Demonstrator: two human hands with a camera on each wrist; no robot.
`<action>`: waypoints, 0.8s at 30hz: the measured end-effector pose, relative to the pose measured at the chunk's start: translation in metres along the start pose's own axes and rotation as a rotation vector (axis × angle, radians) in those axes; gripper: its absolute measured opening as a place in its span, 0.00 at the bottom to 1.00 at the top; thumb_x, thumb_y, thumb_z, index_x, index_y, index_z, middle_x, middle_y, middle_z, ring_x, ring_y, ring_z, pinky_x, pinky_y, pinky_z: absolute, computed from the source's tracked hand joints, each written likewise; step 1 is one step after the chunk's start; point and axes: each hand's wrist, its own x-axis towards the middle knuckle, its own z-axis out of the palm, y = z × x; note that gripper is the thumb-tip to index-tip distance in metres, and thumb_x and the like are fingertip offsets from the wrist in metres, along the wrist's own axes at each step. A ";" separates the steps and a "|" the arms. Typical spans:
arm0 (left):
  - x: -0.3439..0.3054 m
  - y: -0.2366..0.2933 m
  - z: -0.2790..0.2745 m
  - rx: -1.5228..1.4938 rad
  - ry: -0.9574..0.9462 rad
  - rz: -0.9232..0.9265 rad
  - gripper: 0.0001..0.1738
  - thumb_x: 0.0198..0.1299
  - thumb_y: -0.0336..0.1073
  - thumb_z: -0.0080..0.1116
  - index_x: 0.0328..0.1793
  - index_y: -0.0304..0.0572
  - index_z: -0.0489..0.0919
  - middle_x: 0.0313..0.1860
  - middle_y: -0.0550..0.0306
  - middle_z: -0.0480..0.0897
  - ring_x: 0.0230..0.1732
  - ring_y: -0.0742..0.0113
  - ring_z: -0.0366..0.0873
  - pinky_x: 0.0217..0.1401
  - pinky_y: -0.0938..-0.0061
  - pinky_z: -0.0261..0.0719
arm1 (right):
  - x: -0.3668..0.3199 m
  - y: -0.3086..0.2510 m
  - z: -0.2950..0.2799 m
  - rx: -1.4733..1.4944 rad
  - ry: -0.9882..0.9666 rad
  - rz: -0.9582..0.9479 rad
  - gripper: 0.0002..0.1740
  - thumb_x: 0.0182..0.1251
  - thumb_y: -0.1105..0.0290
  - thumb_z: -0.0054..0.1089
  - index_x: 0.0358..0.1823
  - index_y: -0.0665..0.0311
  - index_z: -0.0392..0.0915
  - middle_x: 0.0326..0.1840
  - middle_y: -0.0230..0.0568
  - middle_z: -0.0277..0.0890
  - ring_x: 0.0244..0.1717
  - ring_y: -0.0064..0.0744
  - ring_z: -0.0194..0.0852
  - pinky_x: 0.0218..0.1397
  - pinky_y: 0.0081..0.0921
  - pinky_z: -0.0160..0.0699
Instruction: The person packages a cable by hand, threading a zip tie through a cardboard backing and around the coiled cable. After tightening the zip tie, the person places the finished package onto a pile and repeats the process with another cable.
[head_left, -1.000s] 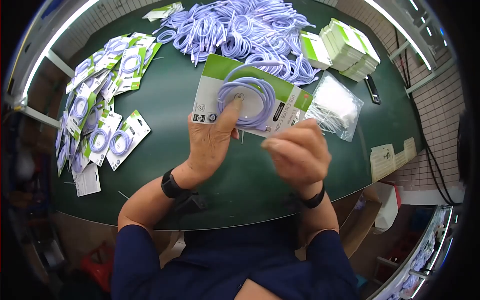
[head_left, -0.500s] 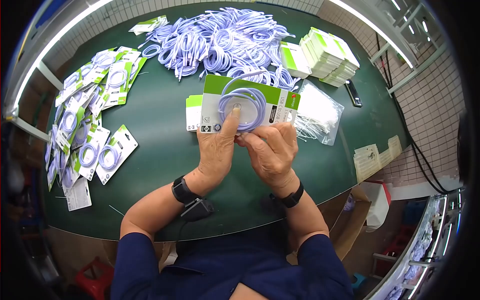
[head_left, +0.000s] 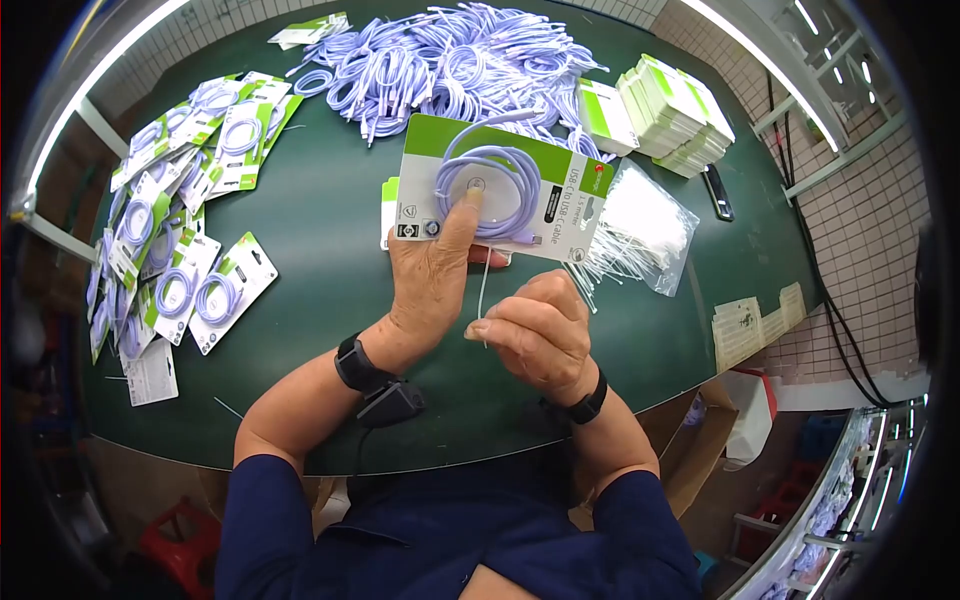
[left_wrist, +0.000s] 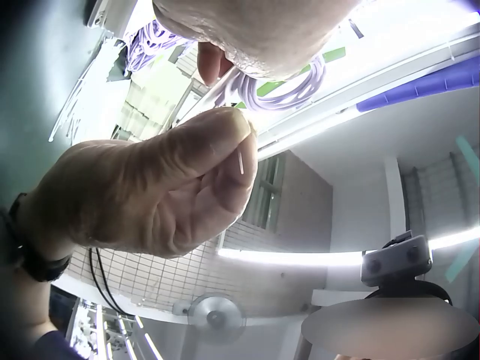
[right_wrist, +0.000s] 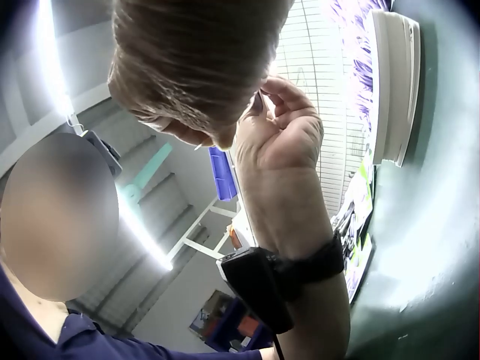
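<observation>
Lilac cable card (head_left: 545,195) in left hand (head_left: 430,285), white tie (head_left: 483,290) in right hand (head_left: 540,335)

The backing card (head_left: 420,160) is smooth printed cardboard with a slight gloss. The coiled cable (head_left: 528,195) on it has a smooth, faintly shiny plastic sheath. The tie (head_left: 483,290) is thin white plastic. The bag (head_left: 650,215) is clear, crinkled, glossy film. The desk (head_left: 320,300) is matt.

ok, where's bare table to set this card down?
Bare green table between the packed cards and the left hand holding the card; also beside the right hand pinching a tie, nearer than the tie bag. Far side crowded: loose cables, card stacks.
</observation>
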 end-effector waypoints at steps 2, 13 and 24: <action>-0.001 0.000 -0.001 0.019 -0.009 -0.009 0.15 0.78 0.37 0.62 0.60 0.31 0.81 0.46 0.54 0.88 0.35 0.71 0.89 0.29 0.78 0.89 | 0.001 0.001 0.000 -0.017 -0.001 0.018 0.17 0.51 0.80 0.80 0.43 0.57 0.90 0.42 0.30 0.85 0.36 0.34 0.77 0.37 0.30 0.76; -0.016 -0.021 -0.002 0.131 -0.040 0.107 0.11 0.73 0.32 0.67 0.57 0.37 0.82 0.46 0.61 0.87 0.42 0.77 0.84 0.39 0.77 0.84 | -0.015 0.019 -0.003 -0.250 0.068 0.084 0.23 0.47 0.79 0.82 0.47 0.54 0.90 0.43 0.32 0.85 0.35 0.32 0.79 0.34 0.27 0.78; -0.007 -0.018 0.001 0.097 -0.072 0.126 0.15 0.72 0.30 0.66 0.61 0.34 0.81 0.49 0.58 0.88 0.46 0.74 0.86 0.44 0.76 0.87 | -0.016 0.015 0.002 -0.236 0.099 0.123 0.22 0.47 0.79 0.85 0.46 0.56 0.91 0.44 0.33 0.85 0.38 0.33 0.82 0.37 0.27 0.81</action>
